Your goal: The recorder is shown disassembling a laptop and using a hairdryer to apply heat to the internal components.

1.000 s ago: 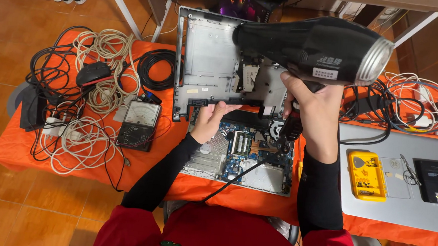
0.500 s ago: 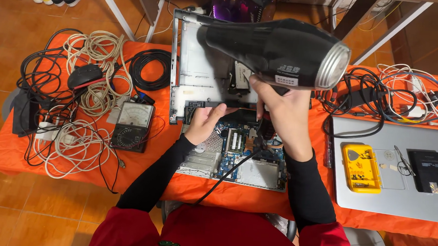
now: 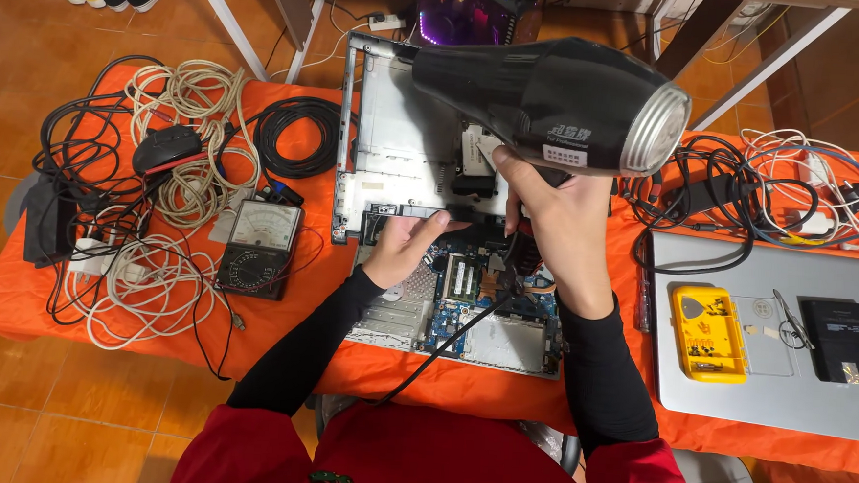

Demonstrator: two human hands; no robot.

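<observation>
Presently, all places are told from the opened laptop, which lies at the middle of the orange worktop.
Opened laptop: its bare circuit board faces up on the near half; its grey casing panel stands on the far half.
Right hand: raised above the laptop's right half, its grip closed around the handle of the black hair dryer.
Hair dryer: held over the laptop's far right part, barrel lying crosswise, metal-rimmed end turned to the right; its black cord runs down across the board toward the person.
Left hand: resting on the laptop's middle, fingers curled on a dark strip at the hinge line; whether it pinches the strip or only presses on it, one cannot tell.
Analog multimeter: just left of the laptop, face up.
Black cable coil: left of the laptop's far corner.
White cables: further left, tangled with black ones around a black mouse.
Silver laptop: closed, well to the right, carrying a yellow parts tray and a black flat case.
Wire heap: right of the opened laptop, beyond the silver one.
</observation>
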